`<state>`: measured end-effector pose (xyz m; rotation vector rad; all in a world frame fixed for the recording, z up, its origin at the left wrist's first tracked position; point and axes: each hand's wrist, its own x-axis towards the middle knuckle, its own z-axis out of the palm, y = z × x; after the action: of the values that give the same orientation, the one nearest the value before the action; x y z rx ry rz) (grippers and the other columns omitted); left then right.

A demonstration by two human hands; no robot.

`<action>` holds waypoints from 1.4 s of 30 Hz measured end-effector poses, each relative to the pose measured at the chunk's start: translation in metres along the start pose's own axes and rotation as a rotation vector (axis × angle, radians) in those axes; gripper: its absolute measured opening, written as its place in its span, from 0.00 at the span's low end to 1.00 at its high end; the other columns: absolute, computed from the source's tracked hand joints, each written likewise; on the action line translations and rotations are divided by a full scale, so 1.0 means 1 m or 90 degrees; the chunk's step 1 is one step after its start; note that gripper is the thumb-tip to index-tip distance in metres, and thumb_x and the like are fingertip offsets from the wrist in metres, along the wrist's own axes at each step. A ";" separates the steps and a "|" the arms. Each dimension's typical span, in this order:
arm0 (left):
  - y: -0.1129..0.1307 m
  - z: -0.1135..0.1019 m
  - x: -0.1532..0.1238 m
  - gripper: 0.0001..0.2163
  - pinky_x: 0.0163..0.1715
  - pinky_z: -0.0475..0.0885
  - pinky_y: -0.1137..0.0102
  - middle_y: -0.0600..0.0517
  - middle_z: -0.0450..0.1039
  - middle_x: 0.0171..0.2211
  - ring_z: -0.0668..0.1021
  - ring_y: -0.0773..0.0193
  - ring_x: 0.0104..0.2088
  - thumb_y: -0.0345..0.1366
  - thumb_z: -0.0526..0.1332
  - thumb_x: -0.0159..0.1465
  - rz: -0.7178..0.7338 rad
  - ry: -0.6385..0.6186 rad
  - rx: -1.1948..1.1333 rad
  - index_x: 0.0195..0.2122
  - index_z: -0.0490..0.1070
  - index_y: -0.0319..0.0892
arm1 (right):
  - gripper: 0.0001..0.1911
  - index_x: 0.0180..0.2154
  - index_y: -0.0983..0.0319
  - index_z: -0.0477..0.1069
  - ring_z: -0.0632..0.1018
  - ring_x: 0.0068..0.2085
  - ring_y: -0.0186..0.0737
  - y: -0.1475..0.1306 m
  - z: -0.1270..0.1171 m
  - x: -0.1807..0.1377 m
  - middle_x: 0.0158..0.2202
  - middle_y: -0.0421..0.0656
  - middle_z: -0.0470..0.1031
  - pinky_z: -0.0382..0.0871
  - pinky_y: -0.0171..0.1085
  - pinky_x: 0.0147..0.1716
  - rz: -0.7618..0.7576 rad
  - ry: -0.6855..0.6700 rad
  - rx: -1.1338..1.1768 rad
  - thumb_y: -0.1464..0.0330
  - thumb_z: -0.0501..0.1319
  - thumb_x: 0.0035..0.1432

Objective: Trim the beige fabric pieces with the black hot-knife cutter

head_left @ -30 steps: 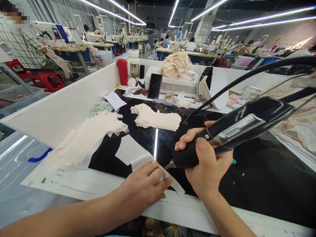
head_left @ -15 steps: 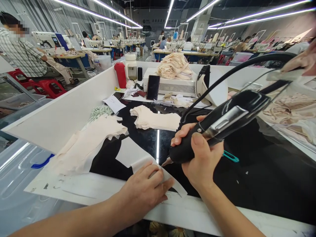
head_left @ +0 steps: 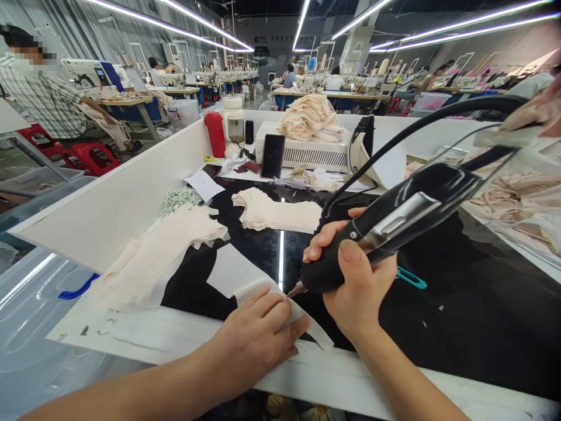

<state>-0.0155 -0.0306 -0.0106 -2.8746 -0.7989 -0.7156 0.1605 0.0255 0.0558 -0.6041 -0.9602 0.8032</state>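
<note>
My right hand point(head_left: 357, 275) is wrapped round a black corded hand tool point(head_left: 326, 266) with a silver lever along its upper side. Its narrow metal tip point(head_left: 297, 289) points down to the left and meets the edge of a white fabric piece point(head_left: 236, 272), close to my left fingertips. With bent fingers, my left hand point(head_left: 263, 330) presses and grips this piece, where a fold runs by the fingers. Part of the fabric is hidden under that hand. Behind it lies a stack of pale pink cut fabric point(head_left: 280, 211); a larger pale pile point(head_left: 153, 257) is at the left.
A teal snips-like tool point(head_left: 412, 278) lies right of my right hand. Farther back stand a phone point(head_left: 272, 156), a red bottle point(head_left: 214, 134) and a white vented box point(head_left: 307, 156) topped with fabric point(head_left: 309, 117). The tool's black cable point(head_left: 416, 126) arches rightward. A co-worker point(head_left: 48, 99) sits at the left.
The view has shifted very slightly. Both hands, the black tool and the fabric piece keep nearly the same positions.
</note>
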 end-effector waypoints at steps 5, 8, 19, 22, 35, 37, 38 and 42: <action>-0.003 -0.015 0.003 0.14 0.60 0.83 0.56 0.44 0.80 0.54 0.83 0.52 0.53 0.40 0.62 0.84 -0.042 -0.008 -0.072 0.64 0.74 0.39 | 0.26 0.49 0.54 0.72 0.79 0.25 0.35 0.000 -0.001 -0.001 0.32 0.32 0.80 0.77 0.37 0.28 -0.002 -0.002 0.004 0.54 0.81 0.61; -0.008 -0.021 0.006 0.12 0.53 0.85 0.58 0.44 0.81 0.52 0.83 0.52 0.51 0.39 0.59 0.85 -0.060 -0.017 -0.083 0.59 0.76 0.37 | 0.26 0.50 0.54 0.71 0.79 0.25 0.34 0.000 -0.002 -0.001 0.32 0.32 0.79 0.77 0.37 0.28 0.001 -0.007 0.008 0.54 0.81 0.61; -0.013 -0.014 0.003 0.11 0.55 0.83 0.58 0.44 0.83 0.49 0.82 0.54 0.49 0.38 0.62 0.84 0.005 -0.019 0.043 0.57 0.77 0.35 | 0.27 0.51 0.52 0.70 0.79 0.25 0.36 -0.001 -0.001 -0.001 0.33 0.31 0.77 0.77 0.38 0.25 0.013 -0.001 -0.016 0.53 0.80 0.60; -0.013 -0.014 0.002 0.13 0.56 0.82 0.58 0.44 0.83 0.49 0.81 0.54 0.48 0.40 0.62 0.84 0.009 -0.007 0.042 0.58 0.77 0.33 | 0.26 0.51 0.52 0.71 0.79 0.25 0.36 0.000 -0.001 -0.001 0.33 0.31 0.78 0.77 0.38 0.25 0.006 -0.004 -0.007 0.54 0.80 0.60; -0.013 -0.010 0.001 0.13 0.59 0.80 0.59 0.46 0.82 0.49 0.81 0.55 0.49 0.39 0.64 0.83 0.008 0.008 0.043 0.57 0.77 0.33 | 0.25 0.51 0.53 0.71 0.78 0.25 0.35 -0.002 0.004 0.000 0.32 0.32 0.77 0.77 0.36 0.25 -0.004 -0.007 0.015 0.55 0.80 0.61; -0.013 -0.010 0.001 0.13 0.58 0.80 0.59 0.46 0.82 0.49 0.81 0.55 0.49 0.39 0.65 0.83 0.006 0.001 0.044 0.58 0.76 0.33 | 0.25 0.51 0.53 0.71 0.78 0.25 0.35 -0.002 0.003 -0.001 0.32 0.32 0.78 0.77 0.37 0.26 0.002 -0.012 0.005 0.54 0.80 0.61; -0.013 -0.009 0.000 0.13 0.58 0.80 0.59 0.45 0.82 0.49 0.81 0.55 0.49 0.40 0.65 0.83 0.006 -0.005 0.045 0.58 0.76 0.33 | 0.25 0.51 0.53 0.71 0.78 0.25 0.35 -0.001 0.002 -0.001 0.32 0.31 0.78 0.77 0.37 0.27 0.004 -0.012 -0.002 0.54 0.80 0.62; -0.013 -0.008 0.000 0.13 0.59 0.80 0.59 0.45 0.82 0.50 0.81 0.55 0.49 0.40 0.65 0.83 0.010 -0.023 0.047 0.59 0.75 0.35 | 0.24 0.50 0.53 0.70 0.78 0.25 0.35 0.001 0.001 -0.003 0.32 0.31 0.77 0.76 0.37 0.26 0.002 -0.008 -0.026 0.54 0.79 0.63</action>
<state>-0.0258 -0.0206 -0.0040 -2.8313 -0.7885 -0.6210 0.1590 0.0238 0.0543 -0.6363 -0.9895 0.7920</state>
